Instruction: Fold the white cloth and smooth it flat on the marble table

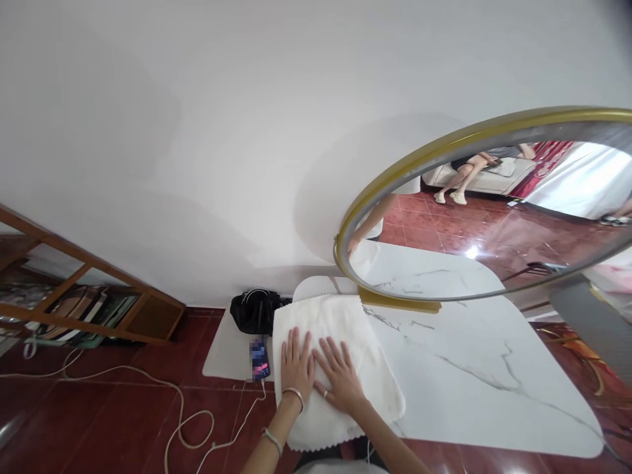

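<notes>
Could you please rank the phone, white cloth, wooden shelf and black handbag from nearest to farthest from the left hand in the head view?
1. White cloth, directly beneath the left hand.
2. Phone, just to its left.
3. Black handbag, left and forward, beyond the phone.
4. Wooden shelf, far left.

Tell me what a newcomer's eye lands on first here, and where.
Probably the large gold-rimmed glass mirror at upper right, reflecting a seated person's legs. Next, at bottom centre, the left hand and right hand, spread flat on a white cloth with a scalloped edge over the left end of a white, grey-veined tabletop. Left of the cloth, a black gathered bag and a dark phone with a white cable catch the eye.
</notes>
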`<state>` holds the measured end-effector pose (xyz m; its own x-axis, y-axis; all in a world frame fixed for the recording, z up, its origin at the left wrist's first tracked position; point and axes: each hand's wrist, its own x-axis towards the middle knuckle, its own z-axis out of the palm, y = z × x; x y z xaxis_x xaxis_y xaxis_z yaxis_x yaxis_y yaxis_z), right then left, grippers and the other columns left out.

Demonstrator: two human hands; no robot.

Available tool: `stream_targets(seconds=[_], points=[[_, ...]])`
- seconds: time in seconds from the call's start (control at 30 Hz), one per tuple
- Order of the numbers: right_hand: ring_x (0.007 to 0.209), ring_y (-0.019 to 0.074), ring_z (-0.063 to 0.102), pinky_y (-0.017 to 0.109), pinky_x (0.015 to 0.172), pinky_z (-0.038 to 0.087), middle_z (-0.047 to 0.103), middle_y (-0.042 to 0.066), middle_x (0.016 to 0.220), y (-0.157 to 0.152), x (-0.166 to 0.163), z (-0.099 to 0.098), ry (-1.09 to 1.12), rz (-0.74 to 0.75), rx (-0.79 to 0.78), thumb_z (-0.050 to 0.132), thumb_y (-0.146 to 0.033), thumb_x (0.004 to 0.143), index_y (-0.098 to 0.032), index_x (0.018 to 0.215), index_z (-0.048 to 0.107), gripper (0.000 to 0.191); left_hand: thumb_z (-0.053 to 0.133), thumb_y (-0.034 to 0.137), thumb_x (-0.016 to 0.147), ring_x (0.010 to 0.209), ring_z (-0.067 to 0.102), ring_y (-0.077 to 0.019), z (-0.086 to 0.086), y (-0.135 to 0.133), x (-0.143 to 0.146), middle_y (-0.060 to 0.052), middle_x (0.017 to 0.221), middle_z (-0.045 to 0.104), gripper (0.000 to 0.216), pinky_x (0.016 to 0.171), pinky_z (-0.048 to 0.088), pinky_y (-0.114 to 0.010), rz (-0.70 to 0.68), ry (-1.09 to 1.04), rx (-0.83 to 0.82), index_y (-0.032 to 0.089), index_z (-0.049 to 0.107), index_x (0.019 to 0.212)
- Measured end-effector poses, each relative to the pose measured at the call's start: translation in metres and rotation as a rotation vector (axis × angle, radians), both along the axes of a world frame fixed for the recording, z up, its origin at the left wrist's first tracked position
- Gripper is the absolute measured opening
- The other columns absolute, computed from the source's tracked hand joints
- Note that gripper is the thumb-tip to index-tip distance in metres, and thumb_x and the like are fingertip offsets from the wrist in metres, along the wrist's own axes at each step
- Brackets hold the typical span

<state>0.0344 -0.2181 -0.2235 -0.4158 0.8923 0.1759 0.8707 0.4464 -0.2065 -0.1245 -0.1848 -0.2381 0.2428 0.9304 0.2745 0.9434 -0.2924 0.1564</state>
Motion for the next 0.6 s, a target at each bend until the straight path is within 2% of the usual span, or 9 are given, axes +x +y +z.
stream_targets(seconds=[0.17, 0.37, 0.5, 0.6], points=[[0.143, 0.0305, 0.020, 0.056, 0.112, 0.023, 0.019, 0.006, 0.157, -0.005, 0.026, -0.001, 0.006, -0.030, 0.046, 0.043, -0.050, 0.093, -0.027, 0.152, 0.014, 0.070, 0.039, 0.020, 0.092, 0.144, 0.022, -0.0258, -0.004, 0.002, 0.027, -0.007, 0.156, 0.027, 0.057, 0.113, 0.032, -0.048, -0.036, 0.032, 0.034, 0.028, 0.029, 0.148], [0.143, 0.0304, 0.023, 0.056, 0.112, 0.025, 0.020, 0.005, 0.157, -0.018, 0.087, -0.010, 0.015, -0.098, 0.051, 0.044, -0.052, 0.092, -0.029, 0.152, 0.015, 0.071, 0.040, 0.022, 0.091, 0.143, 0.026, -0.0262, -0.013, 0.000, 0.089, -0.005, 0.153, 0.034, 0.059, 0.111, 0.035, -0.049, -0.113, 0.029, 0.069, 0.029, 0.027, 0.148], [0.143, 0.0302, 0.023, 0.055, 0.112, 0.026, 0.021, 0.005, 0.156, -0.033, 0.131, -0.013, 0.020, -0.169, 0.016, 0.042, -0.055, 0.092, -0.030, 0.152, 0.013, 0.071, 0.045, 0.028, 0.090, 0.141, 0.031, -0.0270, -0.011, -0.003, 0.134, -0.006, 0.151, 0.039, 0.055, 0.109, 0.035, -0.049, -0.207, -0.061, 0.022, 0.029, 0.038, 0.145], [0.142, 0.0306, 0.025, 0.057, 0.110, 0.029, 0.021, 0.004, 0.156, -0.049, 0.160, -0.014, 0.025, -0.241, -0.034, 0.041, -0.056, 0.092, -0.033, 0.151, 0.012, 0.070, 0.053, 0.029, 0.085, 0.135, 0.041, -0.0262, 0.002, 0.005, 0.165, -0.005, 0.145, 0.048, 0.046, 0.105, 0.038, -0.047, -0.247, -0.196, -0.167, 0.032, 0.056, 0.131]])
